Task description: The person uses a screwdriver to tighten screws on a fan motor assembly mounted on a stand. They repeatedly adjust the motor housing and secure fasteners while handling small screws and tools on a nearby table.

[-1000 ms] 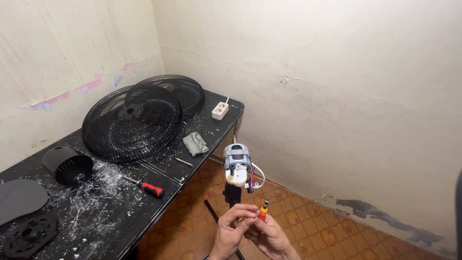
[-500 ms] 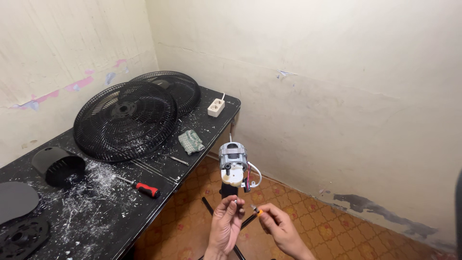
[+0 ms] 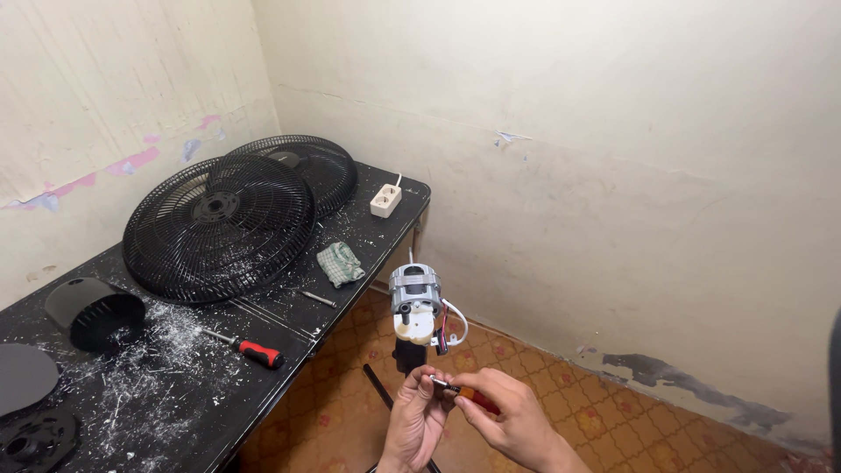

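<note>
A bare fan motor (image 3: 414,302) with a white gear housing and loose wires stands upright on a black stand, beside the black table. Just below it, my left hand (image 3: 414,423) and my right hand (image 3: 508,419) meet. My right hand grips an orange-handled screwdriver (image 3: 467,397). Its metal tip points left into the fingertips of my left hand, which pinch it.
On the black table (image 3: 289,350) lie two black fan grilles (image 3: 229,219), a red-handled screwdriver (image 3: 254,352), a folded green cloth (image 3: 340,263), a white power strip (image 3: 385,200), a black cylindrical cover (image 3: 92,311) and scattered white debris. Patterned orange floor tiles lie below.
The view has shifted slightly. My hands, which were apart half a second ago, have come together on the screwdriver below the motor.
</note>
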